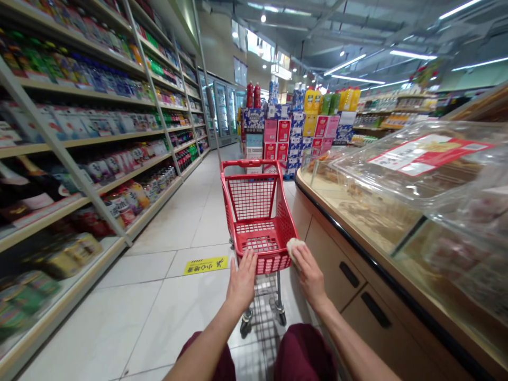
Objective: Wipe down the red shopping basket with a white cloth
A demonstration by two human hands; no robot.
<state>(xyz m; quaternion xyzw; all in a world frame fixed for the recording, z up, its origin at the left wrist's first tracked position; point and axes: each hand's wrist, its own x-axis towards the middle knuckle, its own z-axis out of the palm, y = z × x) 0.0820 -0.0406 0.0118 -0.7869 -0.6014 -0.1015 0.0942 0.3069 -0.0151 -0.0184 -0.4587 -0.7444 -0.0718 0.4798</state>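
A red plastic shopping cart (273, 263) stands in the aisle in front of me, its basket empty and its handle (250, 163) on the far side. My left hand (243, 276) rests at the near left corner of the basket with the fingers stretched out over the rim. At the near right corner, my right hand (307, 269) is closed on a pale, crumpled cloth (293, 245). The cloth is pressed against the cart's outer corner. Much of it is hidden under the fingers.
Drink shelves (95, 143) line the left side. A counter with clear covers (397, 180) runs close along the right. Stacked cartons (278, 137) topped with bottles stand behind the cart. A yellow floor sign (205, 265) lies left of the cart, above dark caster wheels (246, 321).
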